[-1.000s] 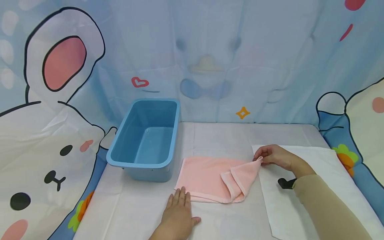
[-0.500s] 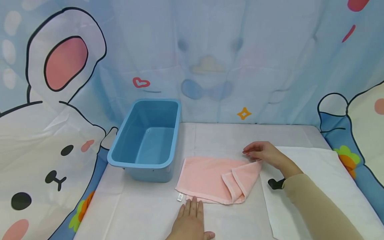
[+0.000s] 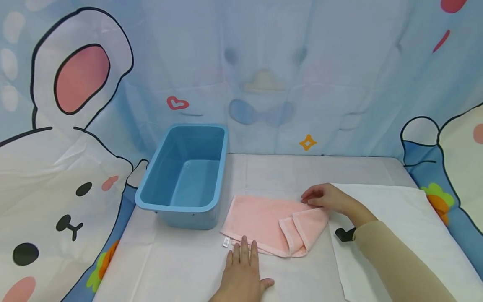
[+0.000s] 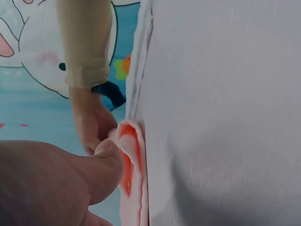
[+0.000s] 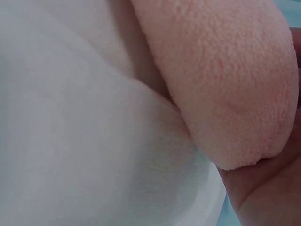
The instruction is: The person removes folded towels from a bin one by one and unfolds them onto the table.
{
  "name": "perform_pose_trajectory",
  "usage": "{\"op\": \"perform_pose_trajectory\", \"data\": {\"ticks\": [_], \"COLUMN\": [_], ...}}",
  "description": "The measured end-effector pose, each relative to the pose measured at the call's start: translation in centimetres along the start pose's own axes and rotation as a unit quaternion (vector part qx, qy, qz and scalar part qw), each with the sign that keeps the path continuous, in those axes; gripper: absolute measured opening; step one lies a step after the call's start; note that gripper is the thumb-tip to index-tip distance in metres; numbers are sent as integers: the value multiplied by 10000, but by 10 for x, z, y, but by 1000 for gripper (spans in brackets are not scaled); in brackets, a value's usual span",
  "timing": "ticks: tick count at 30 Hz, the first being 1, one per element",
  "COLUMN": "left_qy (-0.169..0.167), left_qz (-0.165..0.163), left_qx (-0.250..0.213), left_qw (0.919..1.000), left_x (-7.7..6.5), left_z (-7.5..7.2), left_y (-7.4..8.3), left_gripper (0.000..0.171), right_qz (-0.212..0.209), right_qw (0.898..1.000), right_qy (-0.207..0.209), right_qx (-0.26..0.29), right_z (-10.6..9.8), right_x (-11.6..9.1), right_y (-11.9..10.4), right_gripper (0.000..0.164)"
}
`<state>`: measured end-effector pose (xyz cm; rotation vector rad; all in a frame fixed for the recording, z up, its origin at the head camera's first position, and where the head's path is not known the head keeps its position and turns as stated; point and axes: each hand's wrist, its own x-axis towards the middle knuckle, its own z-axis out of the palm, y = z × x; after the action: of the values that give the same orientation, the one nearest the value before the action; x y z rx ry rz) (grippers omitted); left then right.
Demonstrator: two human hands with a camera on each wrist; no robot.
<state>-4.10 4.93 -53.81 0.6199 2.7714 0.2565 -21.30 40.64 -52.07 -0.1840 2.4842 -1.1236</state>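
A pink towel point(image 3: 256, 218) lies on the white-covered table, its right end folded back in layers. At its near left corner a small white tag point(image 3: 226, 242) sticks out. My left hand point(image 3: 243, 272) lies flat with fingers spread, the fingertips on the towel's near edge. At the far right edge is my right hand point(image 3: 333, 201), its fingers loosely bent and reaching over that edge, the thumb beside the folded part. In the right wrist view the towel's rounded fold point(image 5: 225, 84) hangs in front of the palm, hiding most of the fingers.
To the left of the towel stands a blue plastic basin point(image 3: 215, 205). A white cloth point(image 3: 392, 201) is spread flat under the right forearm. Behind the table hangs a printed blue curtain point(image 3: 339, 84).
My right hand has let go of the towel's looped corner and moved left along the far edge. My left hand has slid right along the near edge, uncovering the tag.
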Motion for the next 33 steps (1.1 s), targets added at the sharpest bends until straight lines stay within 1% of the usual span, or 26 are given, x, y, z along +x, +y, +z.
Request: {"op": "perform_pose_trajectory", "data": {"ticks": [3, 7, 12, 15, 19, 23, 27, 33], "left_qy": [151, 346, 423, 483, 575, 583, 668, 858], "left_qz": [-35, -30, -121, -215, -289, -338, -403, -519], "left_qx": [-15, 56, 27, -46, -87, -145, -165, -278], "left_qw": [9999, 9994, 9990, 9986, 9979, 9976, 9968, 9946], "left_x": [5, 11, 23, 32, 43, 54, 64, 81], "left_z": [-1, -2, -3, -4, -4, -7, -12, -16], "left_y": [-3, -8, -18, -23, -29, -35, -39, -43], "left_gripper": [104, 99, 98, 98, 98, 97, 96, 96], "right_qz": [41, 19, -56, -4, -38, -96, -93, -30], "right_qw": [9997, 9994, 9990, 9993, 9997, 9998, 9998, 9999], "right_qy": [27, 101, 114, 37, -66, -50, -46, -147], "right_qx": [-251, -339, -424, -369, -252, -181, -166, -74], "right_z": [2, 7, 13, 17, 22, 27, 33, 40], "right_x": [-4, -8, -13, -16, -21, -27, -33, -37], "right_y": [0, 1, 4, 6, 6, 3, 1, 0], "right_gripper": [24, 26, 26, 27, 27, 26, 22, 17]}}
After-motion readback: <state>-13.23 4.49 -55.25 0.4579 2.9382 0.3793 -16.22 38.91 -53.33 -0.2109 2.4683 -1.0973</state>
